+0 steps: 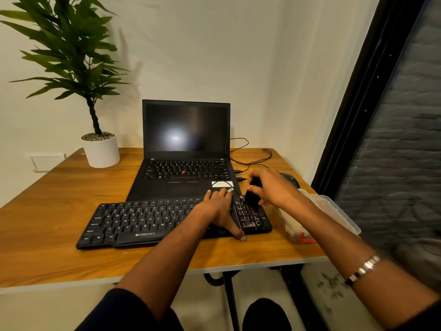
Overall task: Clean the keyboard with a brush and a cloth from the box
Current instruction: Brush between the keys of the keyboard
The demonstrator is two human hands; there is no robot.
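Your left hand [220,209] lies flat, fingers straight, pressing the Zebronics keyboard [152,220] at the worktop's [59,206] front, while your right hand [267,187] grips a black brush [253,195] over its number pad.

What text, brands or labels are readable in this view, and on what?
"ZEBRONICS": front edge of the black external keyboard.
Letter keys such as "Q W E R T Y": same keyboard, legible.
White sticker on the black laptop: too blurred.
Logo by the left hand: partly covered, unreadable.
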